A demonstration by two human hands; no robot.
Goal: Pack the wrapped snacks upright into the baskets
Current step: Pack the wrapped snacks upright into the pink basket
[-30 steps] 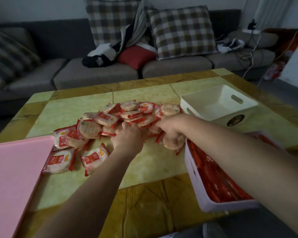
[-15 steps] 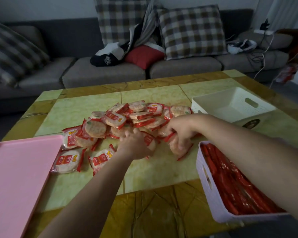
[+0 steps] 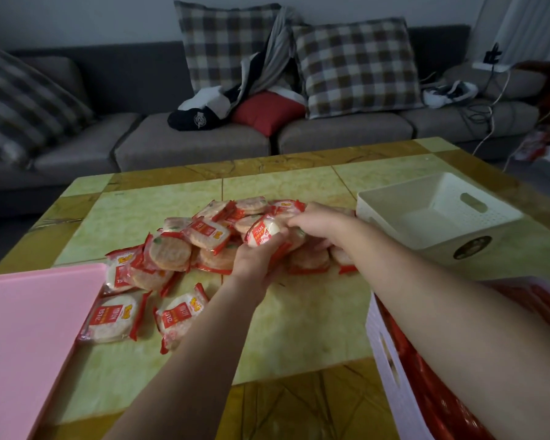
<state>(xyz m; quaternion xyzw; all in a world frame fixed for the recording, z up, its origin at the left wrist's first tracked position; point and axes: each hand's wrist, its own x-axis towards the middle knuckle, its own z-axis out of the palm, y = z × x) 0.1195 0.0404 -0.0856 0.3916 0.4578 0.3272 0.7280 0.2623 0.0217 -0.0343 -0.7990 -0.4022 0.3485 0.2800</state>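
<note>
- Gripping one red-and-clear wrapped round rice cracker (image 3: 263, 231) between both our hands: left hand (image 3: 254, 260) curled beneath, right hand (image 3: 315, 220) pinching its top.
- Loose cracker pile (image 3: 185, 249) covers the green marble desk (image 3: 299, 319).

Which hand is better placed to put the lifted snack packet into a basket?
Probably the right hand: it touches the raised snack packet and lies nearest the empty white basket. The left hand holds the packet from farther away.

Two hands, left hand (image 3: 254, 262) and right hand (image 3: 318, 222); two baskets, one empty white basket (image 3: 394, 214) and one filled basket (image 3: 391, 369); one pink tray (image 3: 29, 328); roughly twenty wrapped snacks (image 3: 204, 236), heaped, exact number indeterminable.
</note>
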